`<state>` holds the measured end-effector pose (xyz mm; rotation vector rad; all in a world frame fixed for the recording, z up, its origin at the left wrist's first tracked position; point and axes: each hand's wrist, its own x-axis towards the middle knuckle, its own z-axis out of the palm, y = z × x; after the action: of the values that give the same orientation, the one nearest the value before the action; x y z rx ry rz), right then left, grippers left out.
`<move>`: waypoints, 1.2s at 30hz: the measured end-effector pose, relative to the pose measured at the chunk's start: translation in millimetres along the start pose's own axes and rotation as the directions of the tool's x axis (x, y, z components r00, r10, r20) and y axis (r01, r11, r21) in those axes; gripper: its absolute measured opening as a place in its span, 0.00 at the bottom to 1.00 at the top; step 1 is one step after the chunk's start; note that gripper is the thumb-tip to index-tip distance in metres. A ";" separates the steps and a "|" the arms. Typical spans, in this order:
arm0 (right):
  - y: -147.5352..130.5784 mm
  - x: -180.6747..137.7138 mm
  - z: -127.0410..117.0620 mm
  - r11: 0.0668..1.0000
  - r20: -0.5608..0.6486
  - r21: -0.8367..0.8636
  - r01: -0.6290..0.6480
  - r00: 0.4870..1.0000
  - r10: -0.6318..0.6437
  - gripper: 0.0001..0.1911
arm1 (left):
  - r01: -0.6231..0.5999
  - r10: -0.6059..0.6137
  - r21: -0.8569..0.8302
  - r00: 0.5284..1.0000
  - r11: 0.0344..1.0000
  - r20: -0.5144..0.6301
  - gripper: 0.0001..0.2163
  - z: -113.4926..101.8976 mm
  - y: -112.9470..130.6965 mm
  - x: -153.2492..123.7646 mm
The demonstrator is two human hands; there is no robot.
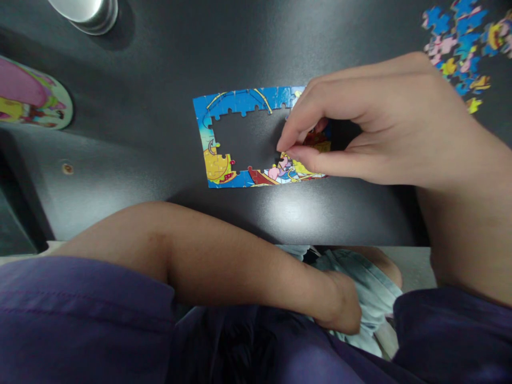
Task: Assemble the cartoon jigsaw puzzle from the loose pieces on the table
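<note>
A partly assembled jigsaw puzzle (236, 101) lies on the dark table, its blue and yellow border joined around a bare middle. Over its right side is my right hand (360, 128), thumb and forefinger pinched together just above the inner edge of the joined pieces. Whatever is between those fingertips, if anything, is hidden. The hand also covers much of the puzzle's right end. My left hand (340, 304) rests low over the lap, below the table edge, with its fingers turned out of sight.
Several loose puzzle pieces (466, 45) lie at the upper right of the dark table (168, 69). A shiny metal container (90, 13) stands at the upper left. Below it lies a rounded, colourful cartoon-printed object (36, 98), cut off by the frame.
</note>
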<state>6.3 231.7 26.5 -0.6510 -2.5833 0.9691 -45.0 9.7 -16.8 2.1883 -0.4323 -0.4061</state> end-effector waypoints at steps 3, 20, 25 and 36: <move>-1.2 0.4 0.5 1.000 -0.001 -0.011 -0.006 1.000 0.006 0.09 | -0.003 0.003 0.003 1.000 1.000 -0.026 0.17 6.4 0.1 4.3; 4.8 1.5 0.1 0.995 -0.014 -0.095 -0.012 1.000 0.011 0.10 | 0.000 0.000 -0.027 1.000 1.000 -0.023 0.16 1.7 -2.2 0.6; 6.8 -0.1 -0.5 0.991 -0.016 -0.133 -0.018 1.000 0.016 0.11 | 0.003 -0.003 -0.038 1.000 0.999 -0.007 0.15 -5.5 -2.1 -5.8; 20.2 -3.8 -1.4 0.963 0.017 -0.270 0.002 1.000 0.002 0.33 | 0.002 -0.001 -0.042 1.000 0.999 0.012 0.17 -9.9 -1.1 -5.6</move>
<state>16.3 244.0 13.3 -0.7124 -2.7568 0.6273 -45.6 19.5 -11.1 2.1468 -0.4249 -0.4257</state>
